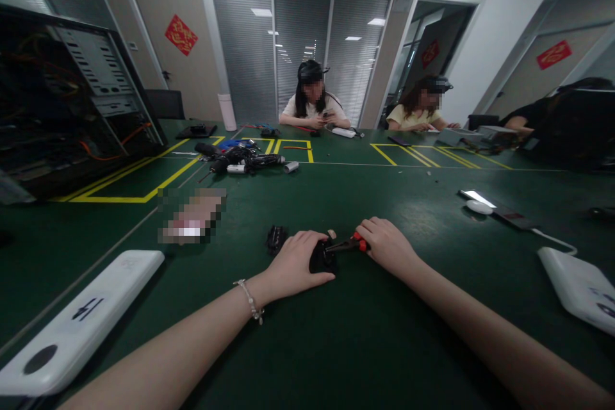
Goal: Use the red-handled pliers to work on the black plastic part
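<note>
My left hand (298,262) is closed around a small black part (323,261) on the green table, thumb and fingers gripping its sides. What kind of part it is I cannot make out. My right hand (387,245) grips red-handled pliers (356,243), their dark jaws pointing left and reaching the black part's upper surface. Whether the jaws pinch anything is too small to tell. Just left of my left hand sits another black, ridged piece (276,239). A small tan bit (331,234) lies beyond the black part, close to the plier jaws.
An open computer case (96,96) stands at left. Two white devices (96,314) (579,288) flank my arms. A blurred pinkish phone (196,214), a heap of black cables and tools (240,157), and a cabled phone (509,214) lie farther off. Several people sit across the table.
</note>
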Tool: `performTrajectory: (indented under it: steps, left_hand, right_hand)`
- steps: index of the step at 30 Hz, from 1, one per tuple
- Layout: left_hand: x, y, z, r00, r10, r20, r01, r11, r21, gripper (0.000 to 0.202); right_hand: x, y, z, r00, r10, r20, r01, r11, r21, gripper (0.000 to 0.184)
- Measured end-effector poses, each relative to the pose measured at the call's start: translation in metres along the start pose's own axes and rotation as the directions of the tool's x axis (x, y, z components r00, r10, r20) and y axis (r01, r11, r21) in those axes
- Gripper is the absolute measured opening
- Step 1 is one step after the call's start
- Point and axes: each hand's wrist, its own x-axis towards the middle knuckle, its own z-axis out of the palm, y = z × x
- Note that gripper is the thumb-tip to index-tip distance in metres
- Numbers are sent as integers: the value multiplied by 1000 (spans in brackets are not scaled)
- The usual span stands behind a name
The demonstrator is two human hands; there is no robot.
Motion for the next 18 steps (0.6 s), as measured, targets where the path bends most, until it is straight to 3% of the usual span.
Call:
performTrajectory:
  steps: [18]
  left_hand:
    - [1,-2,2,1000,20,-18,-20,1000,10,59]
  right_hand:
    - [1,-1,1,1000,-7,-20,7,1000,-4,22]
